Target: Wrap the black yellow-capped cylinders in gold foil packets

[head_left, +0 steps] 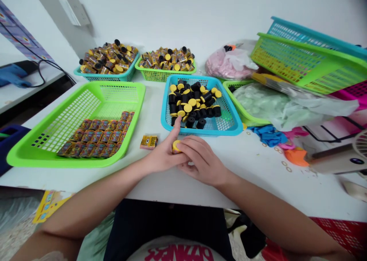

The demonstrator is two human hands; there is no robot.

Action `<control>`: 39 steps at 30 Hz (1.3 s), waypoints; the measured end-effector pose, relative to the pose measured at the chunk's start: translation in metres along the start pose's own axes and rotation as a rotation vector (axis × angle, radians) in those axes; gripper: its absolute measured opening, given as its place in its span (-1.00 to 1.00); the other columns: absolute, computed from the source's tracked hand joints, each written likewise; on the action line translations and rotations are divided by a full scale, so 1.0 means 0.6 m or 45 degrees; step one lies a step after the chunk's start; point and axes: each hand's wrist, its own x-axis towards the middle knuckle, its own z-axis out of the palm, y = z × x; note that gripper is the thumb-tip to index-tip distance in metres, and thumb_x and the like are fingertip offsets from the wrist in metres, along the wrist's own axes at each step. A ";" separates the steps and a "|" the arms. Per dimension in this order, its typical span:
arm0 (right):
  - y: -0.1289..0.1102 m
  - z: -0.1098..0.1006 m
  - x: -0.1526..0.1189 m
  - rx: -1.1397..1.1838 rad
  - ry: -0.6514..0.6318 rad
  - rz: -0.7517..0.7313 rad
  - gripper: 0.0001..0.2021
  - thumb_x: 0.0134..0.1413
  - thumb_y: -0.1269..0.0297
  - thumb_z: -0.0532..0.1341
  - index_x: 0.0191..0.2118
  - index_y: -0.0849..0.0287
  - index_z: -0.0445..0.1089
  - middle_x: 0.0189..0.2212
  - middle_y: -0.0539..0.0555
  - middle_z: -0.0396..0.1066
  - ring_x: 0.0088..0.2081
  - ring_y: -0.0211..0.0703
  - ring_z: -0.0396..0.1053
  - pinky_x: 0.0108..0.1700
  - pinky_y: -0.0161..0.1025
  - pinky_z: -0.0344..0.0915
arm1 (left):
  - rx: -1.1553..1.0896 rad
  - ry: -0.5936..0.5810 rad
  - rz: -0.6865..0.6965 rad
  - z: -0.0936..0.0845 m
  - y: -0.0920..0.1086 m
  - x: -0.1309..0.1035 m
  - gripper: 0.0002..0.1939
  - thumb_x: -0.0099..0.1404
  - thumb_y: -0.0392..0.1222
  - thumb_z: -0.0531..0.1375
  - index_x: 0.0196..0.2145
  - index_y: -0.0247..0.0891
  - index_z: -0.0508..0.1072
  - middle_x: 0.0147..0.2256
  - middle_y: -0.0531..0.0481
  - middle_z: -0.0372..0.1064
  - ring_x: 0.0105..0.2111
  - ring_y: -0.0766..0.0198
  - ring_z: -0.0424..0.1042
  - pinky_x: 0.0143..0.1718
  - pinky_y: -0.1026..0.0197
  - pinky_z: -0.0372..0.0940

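Right hand [200,159], fingers bent inward, holds a yellow-capped canister [176,147] against the left hand [164,152], just in front of the blue basket [206,132]. That left thumb sticks up; its other fingers are partly hidden, so I can't tell its grip. Printed labels [148,141] lie left of the basket.

Bright, soft shadows, stretched edges (one corner dark)
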 end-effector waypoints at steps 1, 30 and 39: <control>-0.001 0.000 0.000 0.016 0.003 -0.022 -0.40 0.19 0.40 0.22 0.32 0.18 0.08 -0.03 0.23 0.44 0.08 0.07 0.41 0.06 0.06 0.48 | 0.029 -0.011 0.017 -0.004 0.000 -0.001 0.11 0.22 -0.32 0.19 0.41 -0.22 -0.57 -0.56 0.26 0.22 -0.62 0.43 0.19 -0.58 0.39 0.17; 0.241 -0.047 0.081 0.091 -1.215 1.035 -0.64 -0.26 0.46 0.35 -0.19 0.13 0.59 -0.29 0.06 0.60 -0.21 0.02 0.54 -0.18 -0.23 0.42 | 1.482 0.720 -0.661 -0.311 0.158 -0.052 -0.69 0.26 0.07 0.25 -0.21 -0.20 0.61 -0.26 0.00 0.61 -0.25 0.18 0.56 -0.24 0.27 0.37; 0.218 -0.069 0.076 -0.096 -0.807 1.239 -0.79 -0.09 0.13 0.25 -0.45 0.19 0.49 -0.57 0.00 0.41 -0.49 -0.16 0.37 -0.50 -0.28 0.21 | 1.602 0.425 -1.016 -0.367 0.072 -0.004 -0.71 0.39 -0.04 0.21 -0.12 -0.33 0.51 -0.21 -0.06 0.52 -0.21 0.20 0.52 -0.08 0.02 0.41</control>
